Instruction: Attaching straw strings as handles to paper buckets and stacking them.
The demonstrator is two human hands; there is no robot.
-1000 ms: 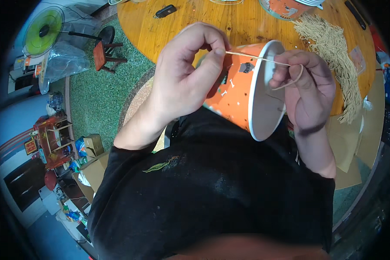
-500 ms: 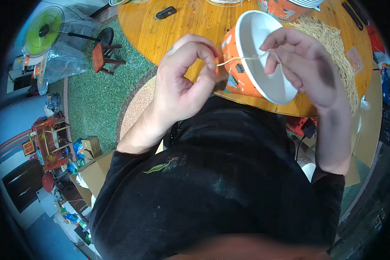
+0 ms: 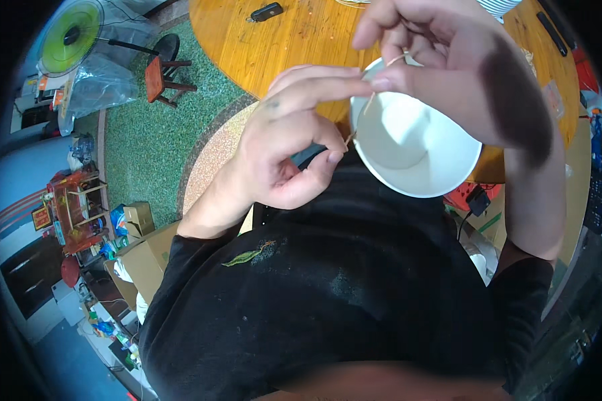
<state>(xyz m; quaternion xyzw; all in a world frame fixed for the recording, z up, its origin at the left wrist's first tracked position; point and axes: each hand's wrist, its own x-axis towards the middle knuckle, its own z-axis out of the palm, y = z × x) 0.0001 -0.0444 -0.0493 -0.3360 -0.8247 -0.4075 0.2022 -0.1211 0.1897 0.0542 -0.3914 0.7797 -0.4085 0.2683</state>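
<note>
A thin pale string (image 3: 368,107) runs between my two hands, over the rim of a white-lined paper bucket (image 3: 421,164). My left hand (image 3: 294,137) pinches one end between thumb and index finger, left of the rim. Over the bucket's far side, my right hand (image 3: 441,63) has its thumb and fingers closed on another stretch of the string, close to my left fingers. The bucket tilts toward me at the table's near edge. Whether the string passes through its wall is hidden by my fingers.
On the round wooden table (image 3: 231,40) lies a black key fob (image 3: 266,12), with a dark stick-like object (image 3: 552,33) at the far right. Stacked white tubs (image 3: 498,7) stand at the back. A red stool (image 3: 160,80) and a green fan (image 3: 72,37) stand to the left.
The bucket has tipped and come nearer, so its inside faces me. My right hand has moved up and left toward my left hand, and the string between them is now bent.
</note>
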